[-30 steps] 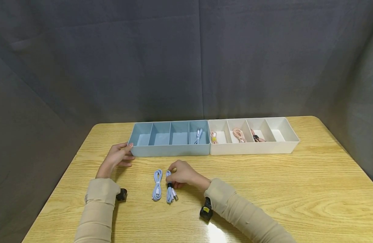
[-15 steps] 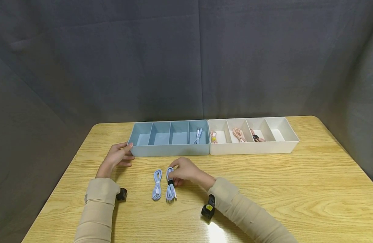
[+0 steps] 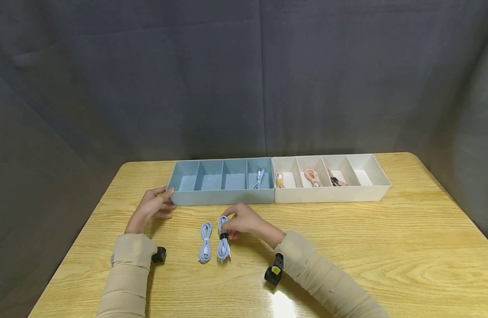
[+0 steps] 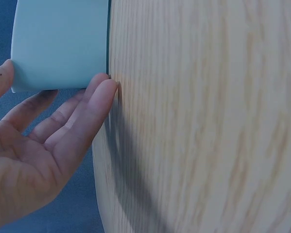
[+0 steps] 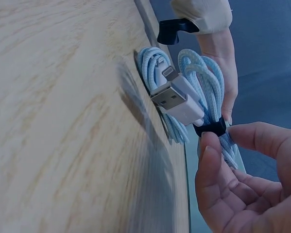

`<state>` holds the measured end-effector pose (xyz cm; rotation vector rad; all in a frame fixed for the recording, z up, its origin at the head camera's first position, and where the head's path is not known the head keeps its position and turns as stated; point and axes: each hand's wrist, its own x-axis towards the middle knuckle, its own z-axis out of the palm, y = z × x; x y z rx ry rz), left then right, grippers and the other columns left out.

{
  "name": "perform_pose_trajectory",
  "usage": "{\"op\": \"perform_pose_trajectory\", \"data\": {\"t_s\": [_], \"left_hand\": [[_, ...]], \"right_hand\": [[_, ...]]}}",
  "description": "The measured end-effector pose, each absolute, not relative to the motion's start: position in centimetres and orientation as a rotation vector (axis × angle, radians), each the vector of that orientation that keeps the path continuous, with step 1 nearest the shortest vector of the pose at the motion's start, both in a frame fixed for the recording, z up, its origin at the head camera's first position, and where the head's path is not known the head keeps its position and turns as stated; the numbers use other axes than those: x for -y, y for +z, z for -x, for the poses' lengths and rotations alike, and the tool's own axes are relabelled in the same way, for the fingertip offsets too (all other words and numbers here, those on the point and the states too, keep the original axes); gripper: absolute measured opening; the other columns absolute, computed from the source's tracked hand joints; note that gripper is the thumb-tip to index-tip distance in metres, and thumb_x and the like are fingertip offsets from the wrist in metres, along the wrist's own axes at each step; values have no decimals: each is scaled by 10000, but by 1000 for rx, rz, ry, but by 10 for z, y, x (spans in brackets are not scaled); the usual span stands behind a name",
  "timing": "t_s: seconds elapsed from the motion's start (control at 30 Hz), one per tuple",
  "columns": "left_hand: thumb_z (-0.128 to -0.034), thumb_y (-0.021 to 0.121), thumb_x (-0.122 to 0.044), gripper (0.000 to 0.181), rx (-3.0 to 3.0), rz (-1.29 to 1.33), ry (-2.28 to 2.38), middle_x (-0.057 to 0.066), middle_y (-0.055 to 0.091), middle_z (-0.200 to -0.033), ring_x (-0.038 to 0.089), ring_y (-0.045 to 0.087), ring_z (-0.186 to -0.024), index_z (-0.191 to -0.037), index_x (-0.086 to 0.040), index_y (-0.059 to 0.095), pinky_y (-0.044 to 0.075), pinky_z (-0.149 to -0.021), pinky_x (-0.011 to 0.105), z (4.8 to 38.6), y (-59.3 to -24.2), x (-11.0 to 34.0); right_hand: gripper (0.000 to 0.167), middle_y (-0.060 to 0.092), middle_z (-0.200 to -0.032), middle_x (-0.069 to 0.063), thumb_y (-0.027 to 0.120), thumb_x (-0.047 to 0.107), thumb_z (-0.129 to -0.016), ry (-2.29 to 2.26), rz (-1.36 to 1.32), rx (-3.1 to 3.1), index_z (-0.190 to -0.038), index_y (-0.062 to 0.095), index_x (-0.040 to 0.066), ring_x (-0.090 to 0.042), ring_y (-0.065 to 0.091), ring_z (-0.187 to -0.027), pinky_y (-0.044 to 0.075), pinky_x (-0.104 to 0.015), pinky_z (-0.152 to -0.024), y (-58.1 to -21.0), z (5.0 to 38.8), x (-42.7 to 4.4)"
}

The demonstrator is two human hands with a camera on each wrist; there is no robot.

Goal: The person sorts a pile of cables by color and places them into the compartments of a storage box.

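My right hand (image 3: 245, 221) pinches a coiled light-blue charging cable (image 3: 223, 250), bound with a black strap, between thumb and fingers. In the right wrist view the held USB cable (image 5: 211, 80) hangs just off the wooden table, its white plugs showing. A second coiled blue cable (image 3: 205, 243) lies on the table to its left. My left hand (image 3: 149, 206) touches the left end of the blue divided box (image 3: 224, 197). The left wrist view has its thumb at the rim and its fairly straight fingers (image 4: 89, 114) against the box end.
Joined to the blue box's right end is a white divided box (image 3: 331, 194). Pink cables (image 3: 312, 176) lie in several of its compartments. Another blue cable (image 3: 259, 177) sits in the blue box's rightmost compartment. A dark curtain (image 3: 188, 79) hangs behind the table.
My right hand has lifted the strapped blue cable slightly and moved it a little toward the boxes. The left hand stays at the blue box's end.
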<state>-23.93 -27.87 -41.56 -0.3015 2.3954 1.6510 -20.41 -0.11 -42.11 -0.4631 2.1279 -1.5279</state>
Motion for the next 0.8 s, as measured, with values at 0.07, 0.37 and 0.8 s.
{"op": "perform_pose_trajectory", "data": {"t_s": [0.07, 0.37, 0.8], "left_hand": [[-959, 451, -342, 631, -2390, 299, 1652, 305, 507, -1163, 185, 641, -811, -1421, 28, 231, 555, -689, 382, 239, -415, 278], [-957, 453, -348, 637, -2384, 303, 1654, 311, 499, -1173, 174, 639, -804, -1423, 23, 229, 556, -682, 378, 240, -416, 278], [-955, 455, -353, 644, -2381, 297, 1656, 308, 497, -1170, 170, 637, -805, -1424, 23, 223, 557, -678, 372, 239, -415, 279]], "right_hand": [[279, 607, -546, -94, 631, -26, -751, -1536, 455, -2123, -1025, 614, -74, -126, 549, -426, 542, -336, -478, -421, 204, 0], [403, 623, -585, -125, 621, -20, -771, -1602, 435, -2096, -1159, 551, -105, -132, 564, -455, 550, -354, -516, -414, 209, -5], [420, 627, -604, -88, 623, -23, -782, -1697, 382, -2065, -1185, 532, -98, -151, 587, -490, 551, -446, -604, -403, 217, -12]]}}
